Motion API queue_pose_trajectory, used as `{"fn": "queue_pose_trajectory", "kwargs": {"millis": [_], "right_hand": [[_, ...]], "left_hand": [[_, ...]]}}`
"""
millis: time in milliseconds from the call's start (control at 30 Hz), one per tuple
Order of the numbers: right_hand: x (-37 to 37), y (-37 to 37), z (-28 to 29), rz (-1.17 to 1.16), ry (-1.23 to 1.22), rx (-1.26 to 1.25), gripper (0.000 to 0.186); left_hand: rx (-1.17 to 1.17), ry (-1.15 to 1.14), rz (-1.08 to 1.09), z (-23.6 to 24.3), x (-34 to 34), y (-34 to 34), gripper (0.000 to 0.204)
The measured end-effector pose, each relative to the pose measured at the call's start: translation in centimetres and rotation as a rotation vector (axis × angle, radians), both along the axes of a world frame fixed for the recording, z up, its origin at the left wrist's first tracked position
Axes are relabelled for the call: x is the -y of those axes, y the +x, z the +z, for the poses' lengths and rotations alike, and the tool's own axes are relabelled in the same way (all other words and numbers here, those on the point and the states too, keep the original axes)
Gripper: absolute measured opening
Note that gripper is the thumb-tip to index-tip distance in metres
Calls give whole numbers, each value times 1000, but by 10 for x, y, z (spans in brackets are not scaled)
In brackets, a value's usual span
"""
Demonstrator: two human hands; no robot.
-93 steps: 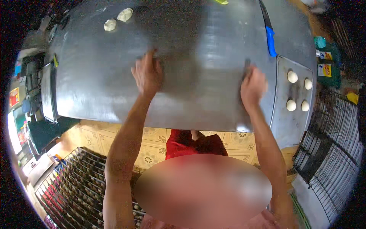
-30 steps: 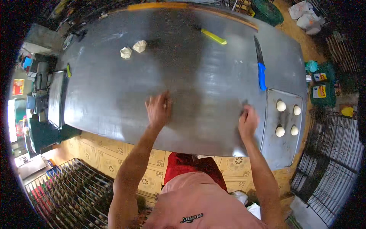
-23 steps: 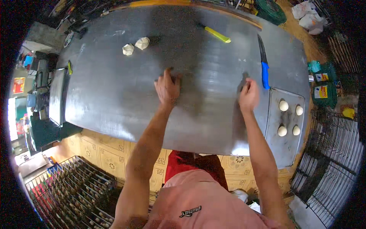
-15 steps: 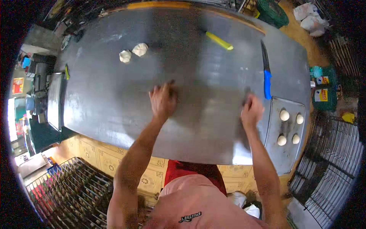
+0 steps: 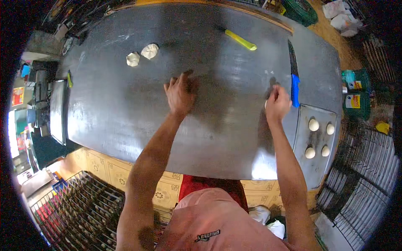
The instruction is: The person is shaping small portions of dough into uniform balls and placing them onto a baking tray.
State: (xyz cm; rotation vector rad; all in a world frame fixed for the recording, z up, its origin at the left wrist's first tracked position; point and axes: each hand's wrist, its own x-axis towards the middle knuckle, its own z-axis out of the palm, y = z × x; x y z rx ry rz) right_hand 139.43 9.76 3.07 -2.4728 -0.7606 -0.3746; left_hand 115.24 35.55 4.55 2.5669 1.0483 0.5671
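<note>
Left hand (image 5: 181, 96) and right hand (image 5: 279, 104) are sitting farther from the near edge of the worktop (image 5: 104, 108) than half a second ago, in the head view. Right-hand fingers are curling over a white lump (image 5: 266, 104), which is peeping out left of the tray (image 5: 306, 172); I cannot tell if they are pinching it. Left-hand fingers are bending down, maybe hiding something; I cannot tell. Two wrinkly dough pieces (image 5: 150, 51) are lying toward the far left corner. Keeping the palm round and soft is probably helping the lump stay smooth
</note>
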Motion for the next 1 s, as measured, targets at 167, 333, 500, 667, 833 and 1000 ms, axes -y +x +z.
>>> {"fn": "queue_pose_trajectory", "kwargs": {"millis": [167,333,500,667,833,1000], "right_hand": [[42,-22,-30,81,255,-285,21],[21,-8,-17,26,-52,-123,22],[-14,1,-12,0,206,-211,21],[29,-6,-32,113,158,-293,19],[-40,23,-5,-8,30,-28,17],[-7,-5,-22,55,280,-245,16]], "left_hand": [[41,-173,-26,-28,30,-34,51],[25,5,-127,-8,-14,-16,45],[250,113,-16,-17,-5,21,43],[100,15,-186,-24,-18,-3,41],[251,20,-135,12,-26,55,40],[286,66,-107,-30,-11,43,35]]}}
